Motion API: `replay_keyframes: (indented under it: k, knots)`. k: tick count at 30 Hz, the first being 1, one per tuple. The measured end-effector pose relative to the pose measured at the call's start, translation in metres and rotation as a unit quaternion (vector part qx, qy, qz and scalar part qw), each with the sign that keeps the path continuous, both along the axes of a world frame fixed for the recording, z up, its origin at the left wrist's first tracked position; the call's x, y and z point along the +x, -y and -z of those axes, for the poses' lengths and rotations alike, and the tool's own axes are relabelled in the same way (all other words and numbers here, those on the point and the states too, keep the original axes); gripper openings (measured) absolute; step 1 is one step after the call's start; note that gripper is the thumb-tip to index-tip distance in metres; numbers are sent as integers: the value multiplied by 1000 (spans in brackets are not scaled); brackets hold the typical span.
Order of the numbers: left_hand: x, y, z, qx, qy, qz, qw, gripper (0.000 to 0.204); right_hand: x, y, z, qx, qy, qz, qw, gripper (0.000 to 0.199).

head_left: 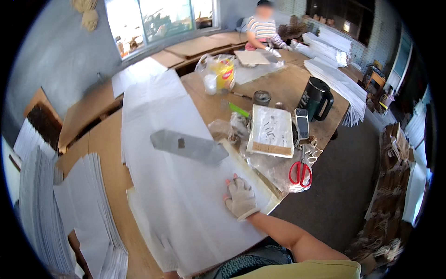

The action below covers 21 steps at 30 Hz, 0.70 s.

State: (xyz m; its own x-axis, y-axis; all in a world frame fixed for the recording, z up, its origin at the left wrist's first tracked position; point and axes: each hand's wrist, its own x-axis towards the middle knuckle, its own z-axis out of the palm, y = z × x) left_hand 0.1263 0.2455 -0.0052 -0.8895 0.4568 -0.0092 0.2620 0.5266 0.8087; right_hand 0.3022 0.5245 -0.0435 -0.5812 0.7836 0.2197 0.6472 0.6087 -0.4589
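My right hand (241, 198), in a pale glove with bare fingertips, lies flat with fingers apart on a large stack of white paper sheets (186, 204). At the stack's near left edge is my left hand (165, 253), also gloved. It blends with the paper, but its fingers seem stretched out along the surface. Ahead of both hands, a flat grey strip (197, 148) with angled ends and a small dark square lies across the sheets. A yellowish board edge (248, 169) shows beneath the paper, beside my right hand.
Right of the stack are red-handled scissors (301, 174), a phone-like device (302, 124), a white board (271, 130), a dark kettle (316, 100) and a jar (262, 97). Beyond sits a plastic bag (216, 74). Another person (262, 30) works at the far end. Folded paper piles (90, 209) stand left.
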Motion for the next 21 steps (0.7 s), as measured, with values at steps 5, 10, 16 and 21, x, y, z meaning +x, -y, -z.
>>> replay_keyframes:
  k: [5,10,16,21]
  knots:
    - [4,-10,16,-3,87,-26,996,61,39,-12,46,36,30,-71,996,57]
    - [-22,31,61,-59,-224,79,970,52,68,12,-25,-101,124,-161,974,70]
    - [-31,77,63,-66,-269,235,932,39,125,30,-31,54,288,-352,889,93]
    - [-63,79,63,-97,-218,313,919,43,109,19,-53,40,286,-378,879,68]
